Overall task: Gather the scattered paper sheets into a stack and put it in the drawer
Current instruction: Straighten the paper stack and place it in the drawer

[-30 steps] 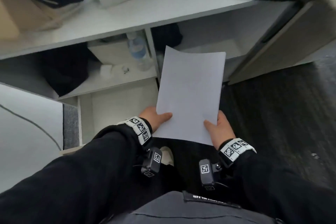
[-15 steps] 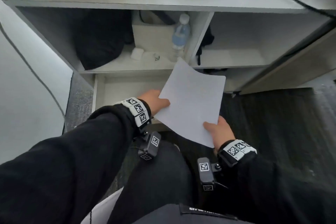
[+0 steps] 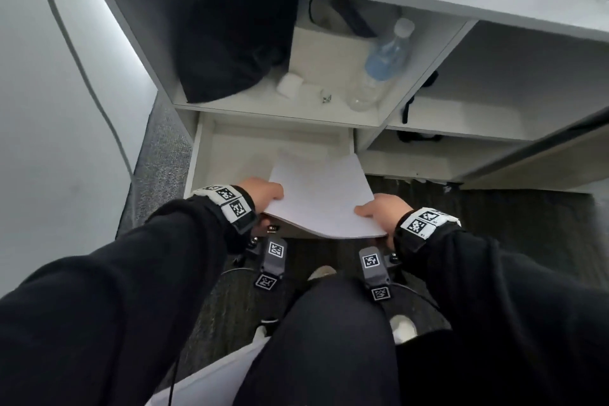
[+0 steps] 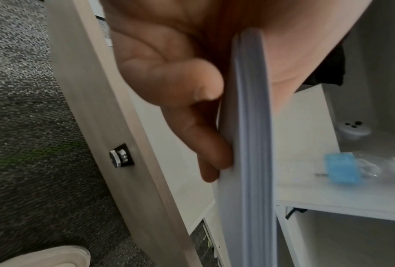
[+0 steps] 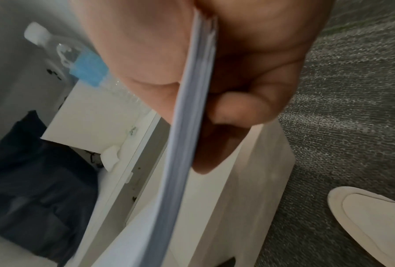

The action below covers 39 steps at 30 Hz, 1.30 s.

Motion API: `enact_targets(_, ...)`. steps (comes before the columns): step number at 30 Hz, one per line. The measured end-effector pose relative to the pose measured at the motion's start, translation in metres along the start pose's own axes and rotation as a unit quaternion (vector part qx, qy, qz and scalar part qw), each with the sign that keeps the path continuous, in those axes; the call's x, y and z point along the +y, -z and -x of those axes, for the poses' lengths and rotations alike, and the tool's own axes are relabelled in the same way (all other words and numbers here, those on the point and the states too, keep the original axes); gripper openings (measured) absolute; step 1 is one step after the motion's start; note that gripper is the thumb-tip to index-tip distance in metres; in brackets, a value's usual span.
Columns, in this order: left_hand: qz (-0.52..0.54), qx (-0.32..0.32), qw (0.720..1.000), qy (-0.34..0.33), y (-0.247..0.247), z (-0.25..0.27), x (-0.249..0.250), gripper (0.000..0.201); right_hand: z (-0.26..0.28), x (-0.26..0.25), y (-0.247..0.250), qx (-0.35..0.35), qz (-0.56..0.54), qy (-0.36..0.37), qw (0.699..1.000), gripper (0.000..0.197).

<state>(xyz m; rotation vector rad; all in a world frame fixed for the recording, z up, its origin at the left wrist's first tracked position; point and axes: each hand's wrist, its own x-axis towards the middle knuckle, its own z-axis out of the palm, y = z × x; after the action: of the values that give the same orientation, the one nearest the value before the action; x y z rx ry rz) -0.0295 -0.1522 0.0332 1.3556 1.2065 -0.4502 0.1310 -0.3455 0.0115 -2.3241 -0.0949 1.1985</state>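
Note:
A stack of white paper sheets (image 3: 321,196) hangs over the open white drawer (image 3: 250,147), far edge tilted down into it. My left hand (image 3: 263,193) pinches the stack's left edge, thumb on top, fingers (image 4: 200,144) curled under the sheets (image 4: 251,144). My right hand (image 3: 382,209) pinches the right edge the same way, thumb above and fingers (image 5: 237,112) below the stack (image 5: 187,144). The drawer's wood front (image 4: 114,126) is right under both hands, and the stack's near edge reaches out over it.
Above the drawer, a shelf (image 3: 263,109) holds a dark bag (image 3: 230,43), a white box (image 3: 326,53) and a clear water bottle (image 3: 382,63). Grey carpet (image 3: 494,224) lies to the right, a white wall with a cable (image 3: 82,69) to the left. My knee (image 3: 329,323) and shoes are below.
Both hands have carried the stack down and to the left, from in front of the shelves to over the open drawer, and it has tipped flatter. My head has leaned closer.

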Motion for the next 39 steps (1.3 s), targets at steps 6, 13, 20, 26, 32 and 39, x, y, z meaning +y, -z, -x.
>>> enact_targets(6, -0.013, 0.018, 1.0, -0.008, 0.02, -0.045, -0.002, 0.013, -0.036, -0.035, -0.021, -0.018, 0.042, 0.012, 0.999, 0.044)
enact_targets(13, 0.037, 0.068, 0.997, 0.017, 0.028, -0.089, 0.005, 0.003, -0.089, -0.057, -0.049, -0.03, 0.034, 0.002, 0.999, 0.051)
enact_targets(20, 0.06, 0.084, 0.992, 0.066, 0.032, -0.142, 0.0, 0.038, -0.136, -0.06, -0.067, -0.049, 0.042, -0.023, 0.998, 0.045)
enact_targets(26, 0.085, 0.077, 0.986, 0.123, 0.031, -0.179, -0.007, 0.057, -0.161, -0.054, -0.079, -0.096, -0.007, -0.083, 0.992, 0.047)
enact_targets(32, 0.042, 0.113, 0.988, 0.099, 0.021, -0.198, -0.004, 0.051, -0.17, -0.049, -0.081, -0.11, -0.085, -0.1, 0.985, 0.034)
enact_targets(39, -0.069, 0.1, 0.989, 0.078, 0.021, -0.202, -0.022, 0.068, -0.172, -0.045, -0.079, -0.134, -0.127, -0.133, 0.974, 0.038)
